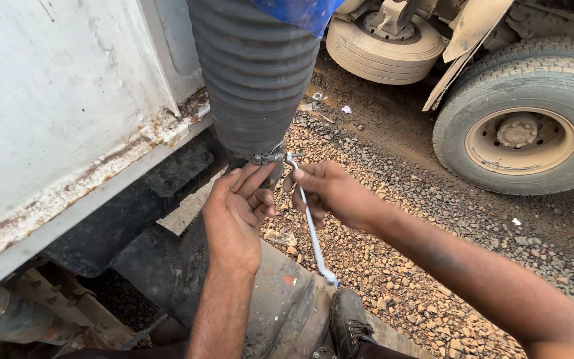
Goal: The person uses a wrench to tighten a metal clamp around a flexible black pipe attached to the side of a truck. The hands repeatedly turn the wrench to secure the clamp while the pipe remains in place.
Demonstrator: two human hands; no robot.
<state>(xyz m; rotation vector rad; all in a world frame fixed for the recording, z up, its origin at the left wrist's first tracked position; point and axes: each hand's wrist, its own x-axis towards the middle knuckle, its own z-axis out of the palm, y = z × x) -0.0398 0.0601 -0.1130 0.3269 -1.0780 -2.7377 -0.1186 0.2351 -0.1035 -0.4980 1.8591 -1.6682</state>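
A thick black ribbed rubber hose hangs down the middle of the view, with a metal hose clamp around its lower end. My right hand holds a slim silver wrench, whose upper end sits on the clamp's bolt. My left hand rests against the hose's lower end just below the clamp, fingers bent toward it, holding nothing that I can see.
A white, rust-edged truck body panel fills the left. Dark frame parts lie below it. Gravel ground spreads right. A large truck wheel stands at upper right, another tyre behind. My black shoe is at the bottom.
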